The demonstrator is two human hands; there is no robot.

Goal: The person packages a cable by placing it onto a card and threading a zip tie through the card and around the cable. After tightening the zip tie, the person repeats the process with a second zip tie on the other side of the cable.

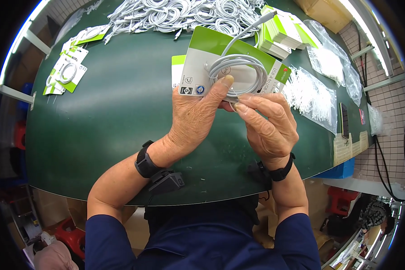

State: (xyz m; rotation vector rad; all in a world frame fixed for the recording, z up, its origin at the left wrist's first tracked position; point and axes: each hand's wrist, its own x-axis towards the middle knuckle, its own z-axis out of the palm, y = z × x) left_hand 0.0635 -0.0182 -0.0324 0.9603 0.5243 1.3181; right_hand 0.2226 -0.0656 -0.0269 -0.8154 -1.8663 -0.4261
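A green-and-white packaging card (202, 47) is tilted up above the table, with a coiled white USB cable (259, 74) lying against its front. My left hand (191, 114) is closed on the card's lower part, thumb pressing the coil to it. One cable end sticks up past the card's upper right edge. At the card's lower edge, my right hand (272, 123) pinches its thumb and index finger together beside the coil. Whatever lies between those fingertips is too small to make out. Part of another green-and-white card (177, 67) shows behind the left side of the held one.
A large heap of coiled white cables (184, 13) covers the table's far side. Stacked cards (279, 33) stand at the far right, near plastic bags of thin white ties (312, 96). Carded cables (67, 72) lie left on the green table (99, 130). A phone (344, 120) lies far right.
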